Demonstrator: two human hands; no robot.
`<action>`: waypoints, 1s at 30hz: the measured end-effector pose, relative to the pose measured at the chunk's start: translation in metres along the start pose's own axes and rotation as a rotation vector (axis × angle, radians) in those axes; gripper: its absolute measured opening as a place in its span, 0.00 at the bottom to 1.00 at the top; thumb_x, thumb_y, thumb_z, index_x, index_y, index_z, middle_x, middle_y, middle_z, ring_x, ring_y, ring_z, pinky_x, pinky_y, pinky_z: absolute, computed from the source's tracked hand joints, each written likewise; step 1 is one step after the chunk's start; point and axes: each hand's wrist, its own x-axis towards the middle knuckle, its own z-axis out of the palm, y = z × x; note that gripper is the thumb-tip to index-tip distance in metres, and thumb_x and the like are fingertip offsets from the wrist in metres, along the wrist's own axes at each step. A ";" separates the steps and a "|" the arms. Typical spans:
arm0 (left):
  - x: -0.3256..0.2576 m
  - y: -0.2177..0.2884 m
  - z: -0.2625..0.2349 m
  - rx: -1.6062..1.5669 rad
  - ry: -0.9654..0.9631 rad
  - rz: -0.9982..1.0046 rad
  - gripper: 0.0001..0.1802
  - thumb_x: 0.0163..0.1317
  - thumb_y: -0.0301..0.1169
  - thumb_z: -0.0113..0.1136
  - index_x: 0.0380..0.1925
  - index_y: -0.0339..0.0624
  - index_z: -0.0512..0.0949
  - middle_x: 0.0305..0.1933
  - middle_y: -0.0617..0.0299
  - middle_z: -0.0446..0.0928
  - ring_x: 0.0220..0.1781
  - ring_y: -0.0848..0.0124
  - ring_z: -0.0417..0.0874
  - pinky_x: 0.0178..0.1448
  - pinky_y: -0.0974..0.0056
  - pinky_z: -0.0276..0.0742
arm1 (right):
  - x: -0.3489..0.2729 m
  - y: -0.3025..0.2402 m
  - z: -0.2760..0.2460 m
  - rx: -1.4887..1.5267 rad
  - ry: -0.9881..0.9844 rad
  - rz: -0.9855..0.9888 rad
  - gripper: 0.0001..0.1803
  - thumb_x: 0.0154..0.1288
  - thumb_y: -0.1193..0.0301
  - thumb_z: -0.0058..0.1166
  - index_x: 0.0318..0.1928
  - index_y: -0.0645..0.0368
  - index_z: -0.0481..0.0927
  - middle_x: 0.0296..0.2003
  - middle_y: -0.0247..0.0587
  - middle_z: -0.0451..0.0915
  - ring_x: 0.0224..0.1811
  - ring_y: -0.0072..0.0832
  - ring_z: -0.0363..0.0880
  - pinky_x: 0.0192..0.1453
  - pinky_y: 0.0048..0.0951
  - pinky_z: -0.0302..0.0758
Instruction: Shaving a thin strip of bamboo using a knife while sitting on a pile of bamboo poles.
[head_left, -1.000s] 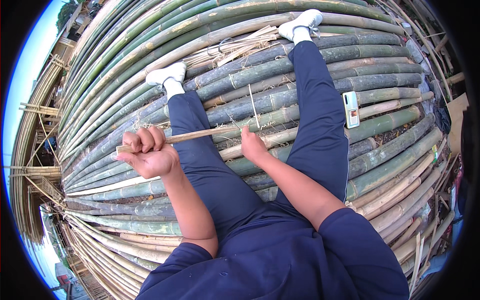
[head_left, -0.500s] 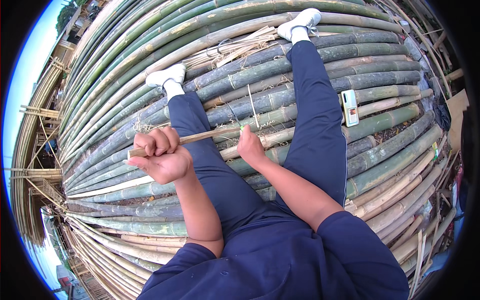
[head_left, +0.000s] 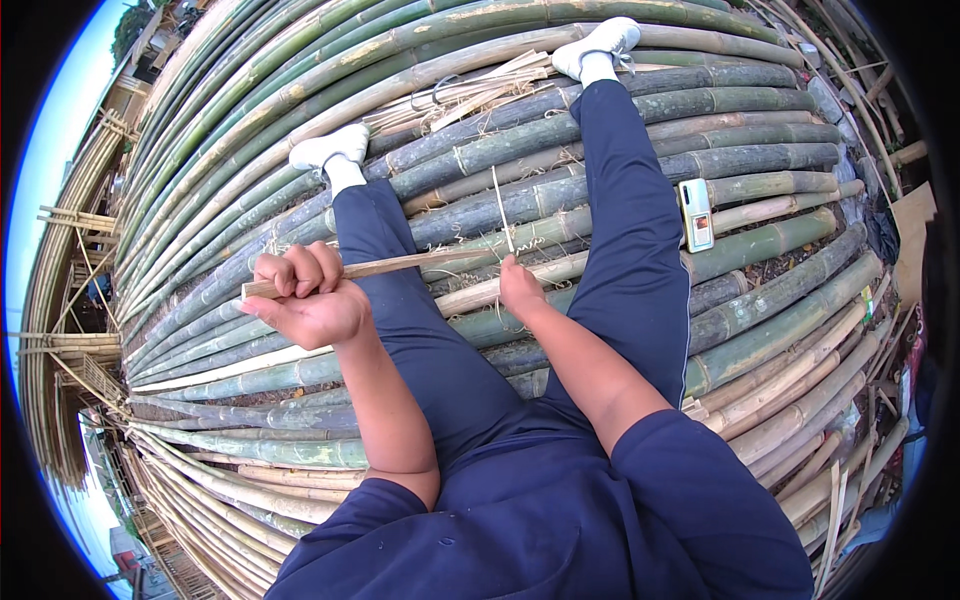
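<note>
My left hand [head_left: 312,297] is closed around a split bamboo strip [head_left: 400,263] near its thick left end, palm turned up. From there the strip runs to the right above my legs and narrows toward my right hand [head_left: 521,287]. My right hand is closed at the strip's far end on a small knife, whose green handle and thin dark blade show in the earlier frame but are mostly hidden now. A thin pale sliver [head_left: 502,208] extends away from beside my right fingers across the bamboo poles [head_left: 500,218]. Curled shavings [head_left: 465,240] lie scattered there.
I sit on a wide bed of green and tan bamboo poles, legs spread. A pale phone [head_left: 697,215] lies beside my right leg. Split bamboo pieces [head_left: 490,90] are piled between my feet. A bamboo structure [head_left: 62,330] stands at the far left; cardboard [head_left: 912,240] is at the right.
My right hand has moved right, toward the strip's end, and the green handle has mostly gone out of sight. My left hand has shifted slightly left and up with the strip.
</note>
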 end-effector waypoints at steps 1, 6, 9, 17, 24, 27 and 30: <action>-0.002 0.001 0.001 0.002 -0.004 -0.001 0.28 0.70 0.58 0.33 0.20 0.50 0.52 0.13 0.70 0.47 0.13 0.79 0.43 0.17 0.72 0.39 | -0.001 0.001 0.005 0.005 -0.001 0.001 0.14 0.61 0.80 0.47 0.48 0.65 0.65 0.42 0.62 0.79 0.49 0.50 0.79 0.52 0.45 0.77; 0.002 -0.004 -0.011 0.052 -0.008 0.009 0.28 0.69 0.60 0.34 0.20 0.51 0.51 0.14 0.71 0.45 0.14 0.78 0.42 0.17 0.71 0.38 | -0.015 -0.026 0.005 0.136 0.105 -0.064 0.12 0.63 0.77 0.44 0.45 0.70 0.64 0.40 0.64 0.79 0.46 0.53 0.79 0.49 0.47 0.76; 0.007 -0.004 -0.010 0.028 0.101 0.012 0.28 0.70 0.59 0.32 0.20 0.50 0.52 0.13 0.71 0.45 0.13 0.80 0.42 0.16 0.72 0.37 | -0.028 -0.037 0.002 0.263 0.149 -0.172 0.15 0.61 0.81 0.43 0.48 0.74 0.62 0.38 0.66 0.77 0.44 0.55 0.79 0.47 0.50 0.75; 0.010 -0.010 -0.011 0.023 0.044 -0.001 0.28 0.70 0.59 0.33 0.20 0.50 0.54 0.13 0.71 0.46 0.13 0.79 0.42 0.16 0.72 0.37 | 0.008 0.004 0.012 0.029 0.027 -0.027 0.15 0.60 0.81 0.47 0.48 0.68 0.64 0.41 0.63 0.79 0.47 0.53 0.79 0.51 0.45 0.77; 0.013 -0.005 -0.011 0.046 0.117 0.015 0.27 0.71 0.57 0.32 0.21 0.50 0.54 0.13 0.71 0.47 0.13 0.79 0.42 0.15 0.73 0.38 | -0.009 -0.012 0.017 0.121 0.092 -0.084 0.13 0.62 0.80 0.44 0.47 0.68 0.63 0.39 0.62 0.80 0.45 0.53 0.80 0.50 0.46 0.77; 0.014 -0.009 -0.018 0.024 0.087 0.005 0.27 0.71 0.57 0.32 0.21 0.50 0.54 0.13 0.70 0.47 0.13 0.79 0.42 0.15 0.73 0.38 | 0.006 0.003 0.020 0.031 0.039 0.022 0.13 0.63 0.79 0.44 0.48 0.66 0.63 0.40 0.63 0.79 0.47 0.52 0.80 0.50 0.47 0.77; 0.012 -0.009 -0.016 0.007 0.084 -0.001 0.28 0.71 0.58 0.32 0.20 0.50 0.54 0.13 0.71 0.46 0.13 0.79 0.42 0.15 0.72 0.39 | 0.003 -0.004 0.016 0.057 0.044 0.041 0.11 0.65 0.77 0.42 0.47 0.67 0.64 0.40 0.63 0.79 0.47 0.53 0.80 0.51 0.47 0.76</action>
